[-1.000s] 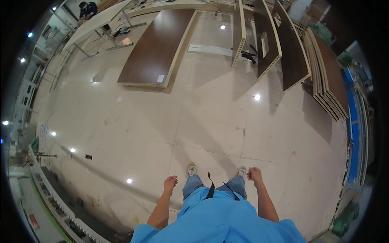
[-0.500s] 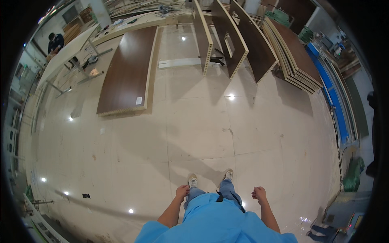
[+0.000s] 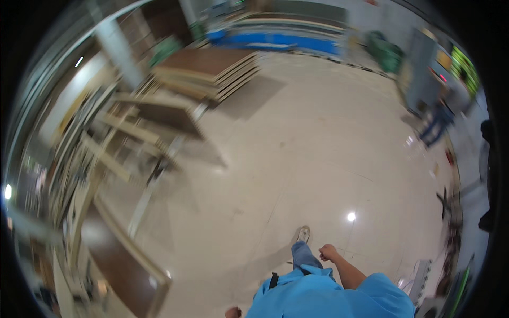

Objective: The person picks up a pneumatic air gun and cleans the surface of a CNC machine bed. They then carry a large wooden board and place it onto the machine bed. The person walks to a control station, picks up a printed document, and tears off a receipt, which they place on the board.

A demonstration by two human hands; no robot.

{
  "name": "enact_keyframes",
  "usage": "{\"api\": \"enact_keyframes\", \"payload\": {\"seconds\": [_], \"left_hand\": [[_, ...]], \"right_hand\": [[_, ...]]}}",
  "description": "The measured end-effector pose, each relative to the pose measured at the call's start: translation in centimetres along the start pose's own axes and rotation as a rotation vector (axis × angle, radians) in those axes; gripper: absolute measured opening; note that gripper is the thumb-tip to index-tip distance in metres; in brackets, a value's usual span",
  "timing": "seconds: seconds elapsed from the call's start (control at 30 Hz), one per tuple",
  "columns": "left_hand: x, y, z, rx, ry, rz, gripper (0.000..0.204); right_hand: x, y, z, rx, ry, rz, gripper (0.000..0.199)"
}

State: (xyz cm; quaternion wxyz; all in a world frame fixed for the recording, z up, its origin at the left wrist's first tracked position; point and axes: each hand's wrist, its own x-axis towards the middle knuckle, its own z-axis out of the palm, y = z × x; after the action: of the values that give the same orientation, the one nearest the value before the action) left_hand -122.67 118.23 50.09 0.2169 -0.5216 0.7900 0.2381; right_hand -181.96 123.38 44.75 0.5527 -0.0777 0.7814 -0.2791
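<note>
My right hand (image 3: 327, 252) hangs in front of my body above the tiled floor, its fingers curled in and nothing showing in them. Of my left hand (image 3: 233, 312) only a small rounded part enters at the lower edge; its fingers cannot be made out. Neither hand touches any object. A dark brown panel (image 3: 119, 259) with a pale edge lies at the lower left, the nearest large thing to my left hand. One of my shoes (image 3: 303, 233) shows ahead of my blue top.
Brown boards (image 3: 209, 66) are stacked at the far left, with blurred upright panels (image 3: 164, 114) nearer. A long blue-sided machine (image 3: 286, 42) stands along the back. At the right, a person (image 3: 448, 108) is beside a grey cabinet (image 3: 419, 69), near a green bag (image 3: 386, 52).
My view has swung to the right, so the panels now lie on the left and the blue machine ahead. My left hand has dropped mostly out of view, and one foot is forward.
</note>
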Motion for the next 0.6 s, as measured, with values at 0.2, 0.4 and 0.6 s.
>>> {"api": "enact_keyframes", "payload": {"seconds": [0.2, 0.4, 0.6], "left_hand": [[17.1, 11.1, -13.0, -0.716, -0.097, -0.239, 0.021], [34.5, 28.4, -26.6, -1.524, -0.097, -0.166, 0.030], [45.9, 47.6, -36.8, -1.229, -0.260, 0.181, 0.038]], "right_hand": [[4.8, -1.9, -7.6, 0.069, 0.042, 0.100, 0.030], [10.7, -6.4, -17.7, 0.136, 0.205, 0.028, 0.028], [14.8, -15.0, -28.1, 0.467, 0.411, -0.054, 0.025]]}}
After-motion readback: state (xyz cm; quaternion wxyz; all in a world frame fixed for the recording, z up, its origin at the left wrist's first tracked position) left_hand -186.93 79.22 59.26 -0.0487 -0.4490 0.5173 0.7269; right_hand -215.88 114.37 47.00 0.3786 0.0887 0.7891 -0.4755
